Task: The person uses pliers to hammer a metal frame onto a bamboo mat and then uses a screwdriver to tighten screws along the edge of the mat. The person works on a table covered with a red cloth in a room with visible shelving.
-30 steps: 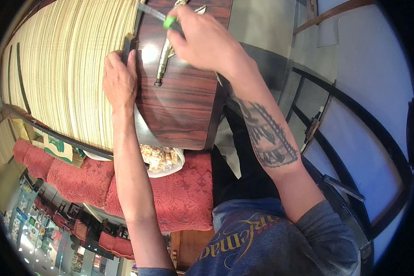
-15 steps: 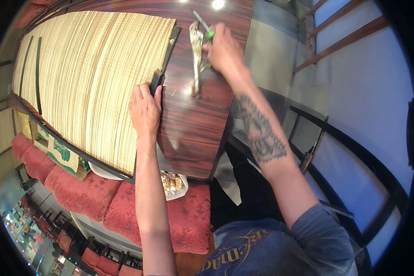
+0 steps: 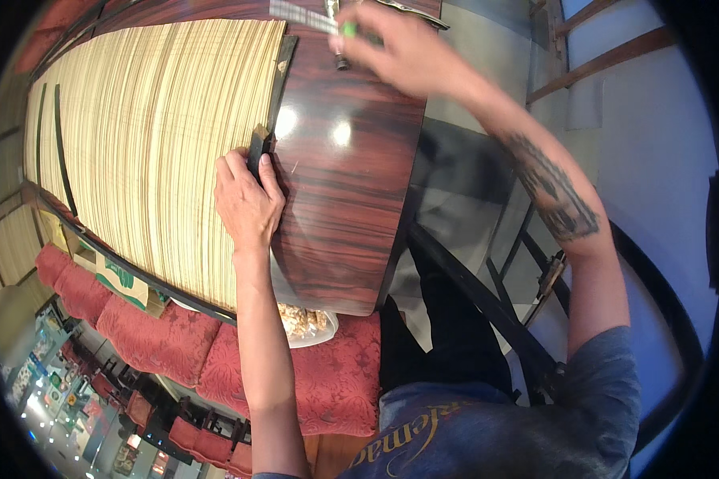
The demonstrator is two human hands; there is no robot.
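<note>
A large blind of thin pale bamboo slats (image 3: 152,136) lies over the dark red wood-grain table (image 3: 343,207). My left hand (image 3: 248,195) is closed at its right edge, fingers on the slats and thumb against a black edge piece (image 3: 256,149). Above the table's far part, my right hand (image 3: 399,52) grips a thin pale tool (image 3: 302,14) with a green part at the fingers. The tool is smeared by motion, so its exact kind does not show. A slim silvery thing with a dark end (image 3: 341,61) is just below that hand, partly hidden.
A red upholstered bench (image 3: 295,383) runs along the table's near left side, bearing a white tray of light brown pieces (image 3: 303,322) and a printed carton (image 3: 124,278). Dark chair frames (image 3: 495,311) stand at the right. Something flat and dark-edged (image 3: 419,11) lies at the far table edge.
My right hand has moved farther away with the tool, which now points more to the left. The silvery thing now appears higher in the picture. My left hand stays at the blind's edge.
</note>
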